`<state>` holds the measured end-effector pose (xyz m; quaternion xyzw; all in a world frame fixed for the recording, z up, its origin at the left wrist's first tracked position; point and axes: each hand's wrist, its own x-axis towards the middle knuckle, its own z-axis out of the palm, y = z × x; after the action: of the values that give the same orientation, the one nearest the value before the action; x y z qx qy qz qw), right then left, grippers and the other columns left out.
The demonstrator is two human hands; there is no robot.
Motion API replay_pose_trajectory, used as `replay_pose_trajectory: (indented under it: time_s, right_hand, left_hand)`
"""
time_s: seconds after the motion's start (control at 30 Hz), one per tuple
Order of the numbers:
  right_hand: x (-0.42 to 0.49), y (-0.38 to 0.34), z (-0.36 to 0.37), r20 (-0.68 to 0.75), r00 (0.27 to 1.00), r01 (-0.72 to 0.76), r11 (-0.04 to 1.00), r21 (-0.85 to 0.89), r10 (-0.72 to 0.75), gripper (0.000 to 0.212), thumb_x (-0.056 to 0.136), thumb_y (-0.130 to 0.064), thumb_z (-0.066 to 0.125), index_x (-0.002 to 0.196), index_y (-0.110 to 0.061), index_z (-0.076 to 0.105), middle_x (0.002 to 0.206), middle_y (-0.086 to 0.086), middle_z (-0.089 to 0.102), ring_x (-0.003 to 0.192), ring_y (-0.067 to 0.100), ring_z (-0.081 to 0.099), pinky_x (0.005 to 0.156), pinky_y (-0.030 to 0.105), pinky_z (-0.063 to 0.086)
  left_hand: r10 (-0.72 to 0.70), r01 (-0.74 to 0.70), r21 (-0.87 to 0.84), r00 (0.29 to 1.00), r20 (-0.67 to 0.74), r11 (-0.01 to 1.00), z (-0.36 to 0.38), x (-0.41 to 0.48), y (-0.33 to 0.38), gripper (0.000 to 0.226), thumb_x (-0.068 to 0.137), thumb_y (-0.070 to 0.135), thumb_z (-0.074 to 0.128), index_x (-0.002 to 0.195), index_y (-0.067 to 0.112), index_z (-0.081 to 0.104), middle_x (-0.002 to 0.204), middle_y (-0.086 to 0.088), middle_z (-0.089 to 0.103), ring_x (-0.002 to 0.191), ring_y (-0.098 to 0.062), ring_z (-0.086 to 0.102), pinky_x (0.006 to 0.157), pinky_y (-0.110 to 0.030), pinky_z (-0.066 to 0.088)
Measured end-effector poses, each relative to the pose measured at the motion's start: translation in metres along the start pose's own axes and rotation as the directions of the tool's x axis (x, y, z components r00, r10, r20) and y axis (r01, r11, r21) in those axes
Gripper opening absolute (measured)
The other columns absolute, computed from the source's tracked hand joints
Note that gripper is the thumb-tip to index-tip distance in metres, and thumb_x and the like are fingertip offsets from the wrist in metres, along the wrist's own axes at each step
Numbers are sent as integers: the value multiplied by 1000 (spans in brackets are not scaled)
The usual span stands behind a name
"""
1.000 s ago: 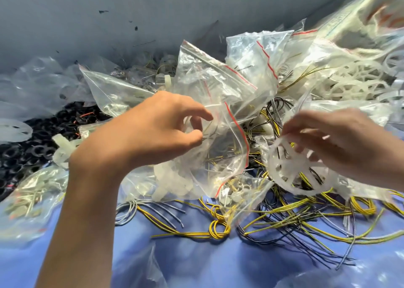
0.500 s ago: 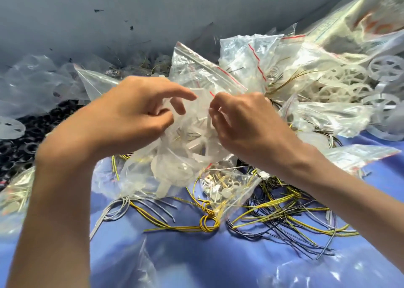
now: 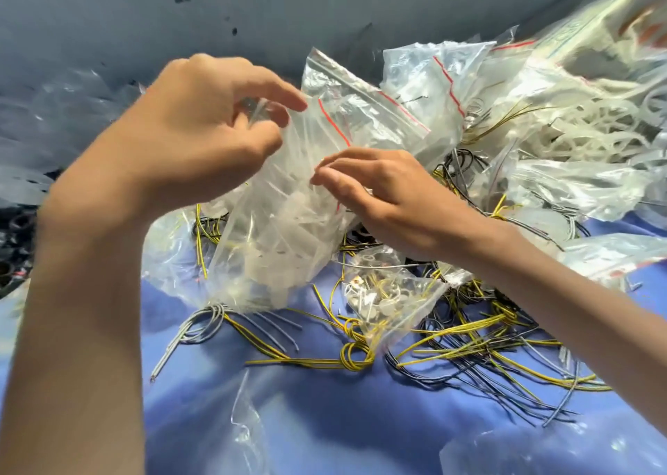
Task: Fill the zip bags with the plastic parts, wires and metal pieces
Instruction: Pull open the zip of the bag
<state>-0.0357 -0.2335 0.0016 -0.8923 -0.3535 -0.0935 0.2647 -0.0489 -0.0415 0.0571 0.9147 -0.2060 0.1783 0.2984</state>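
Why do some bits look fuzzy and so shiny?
Head view: light glares off the zip bag and the bag pile; the left hand and the top-right bag look smeared by blur; soft shadows fall on the blue cloth.

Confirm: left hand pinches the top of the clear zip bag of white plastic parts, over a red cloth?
No, the cloth is blue, per the head view. The left hand does pinch the top of the clear zip bag.

Clear, crinkly, glossy plastic zip bag (image 3: 288,222); milky matt plastic parts (image 3: 595,132) piled behind; smooth plastic-coated wires (image 3: 469,334); shiny metal pieces (image 3: 375,298) bagged; soft blue cloth (image 3: 361,420) underneath.
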Motion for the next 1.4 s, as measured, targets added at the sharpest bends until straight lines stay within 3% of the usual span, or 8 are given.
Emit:
replay_pose_trajectory:
  time_s: [0.2, 0.3, 0.47, 0.6, 0.77, 0.9, 1.17, 1.4]
  right_hand:
    - [-6, 20, -38, -110, 993, 53, 999, 2, -52, 29, 96, -27, 51, 106, -8, 71, 103, 4, 69, 90, 11, 65, 75, 23, 53]
    - [-18, 36, -71, 122, 986, -105, 991, -77, 114, 42, 88, -57, 51, 106, -25, 71, 92, -17, 69, 80, -6, 63, 66, 9, 47]
    - [-26, 57, -78, 439, 713, -193, 755, -627, 547, 52, 74, -69, 56, 119, -44, 57, 114, -13, 63, 92, 6, 59, 75, 27, 47]
    - [-30, 61, -77, 484, 703, -237, 813, -532, 522, 73, 51, -76, 63, 119, -53, 53, 112, -16, 60, 92, 6, 56, 81, 31, 49]
    - [-37, 63, -78, 575, 691, -160, 869, -468, 437, 31, 52, -58, 80, 71, -63, 55, 124, -27, 55, 112, 3, 53, 95, 31, 43]
    - [-30, 68, -82, 509, 762, -156, 875, -458, 402, 35, 64, -35, 84, 56, -53, 55, 109, -18, 68, 91, 4, 61, 85, 35, 50]
    - [3, 26, -117, 286, 902, -232, 922, -311, 323, 44, 44, -75, 58, 78, -49, 69, 85, -19, 72, 82, 4, 68, 85, 39, 52]
    - [-5, 33, -106, -166, 960, -190, 959, 210, 226, 31, 87, -30, 63, 89, 0, 62, 82, 2, 75, 74, 8, 72, 75, 19, 53]
  left_hand:
    - [-94, 97, -4, 962, -258, 995, 7, 6, -2, 32, 76, 22, 49, 94, 36, 71, 67, -4, 63, 46, -6, 45, 49, -8, 35]
    - [-133, 142, -6, 916, -378, 990, 13, 10, 2, 30, 79, 19, 51, 95, 31, 73, 63, 2, 60, 44, 5, 44, 48, -17, 36]
    - [-209, 211, 36, 976, -58, 977, 19, 10, 4, 28, 71, 31, 52, 90, 33, 72, 65, 16, 64, 52, 7, 50, 59, -16, 39]
    - [-185, 191, 82, 980, -78, 978, 18, 9, 5, 31, 71, 35, 52, 94, 33, 72, 45, 20, 47, 50, 9, 48, 53, -4, 31]
    - [-137, 135, 85, 991, 16, 987, 11, 7, 4, 43, 64, 37, 42, 96, 35, 71, 71, 21, 60, 64, 0, 54, 65, -19, 40]
    - [-43, 36, 48, 986, 159, 998, 3, 3, -1, 26, 78, 24, 51, 94, 37, 67, 66, 21, 63, 57, 9, 56, 49, -1, 34]
    - [-10, 3, 21, 949, 314, 1000, -8, -2, -9, 37, 84, 5, 56, 94, 39, 66, 74, 32, 65, 56, -2, 64, 46, -7, 41]
    - [-14, 16, -25, 997, 72, 1000, -21, -5, -22, 44, 62, 34, 44, 97, 48, 67, 84, 18, 71, 60, -11, 62, 63, -38, 55]
